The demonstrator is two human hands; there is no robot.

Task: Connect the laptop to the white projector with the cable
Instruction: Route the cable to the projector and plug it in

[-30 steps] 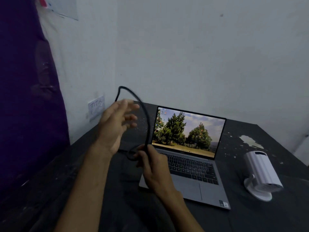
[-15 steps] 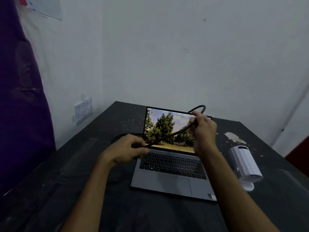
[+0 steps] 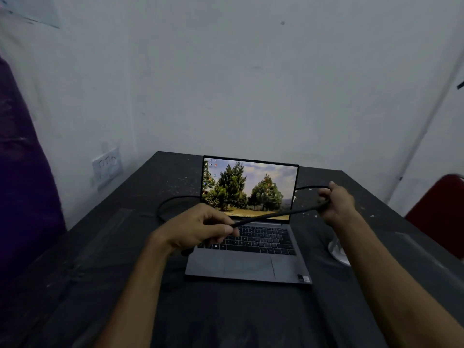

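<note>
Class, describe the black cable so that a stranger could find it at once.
Start at the open laptop on the dark table. A thin black cable is stretched across its screen between the left hand and right hand. Nothing else here is long and cordlike.

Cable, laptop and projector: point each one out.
cable (image 3: 276,215), head view, on the stretch between the hands
laptop (image 3: 248,266), head view, on the touchpad
projector (image 3: 337,249), head view, on its white base
</note>
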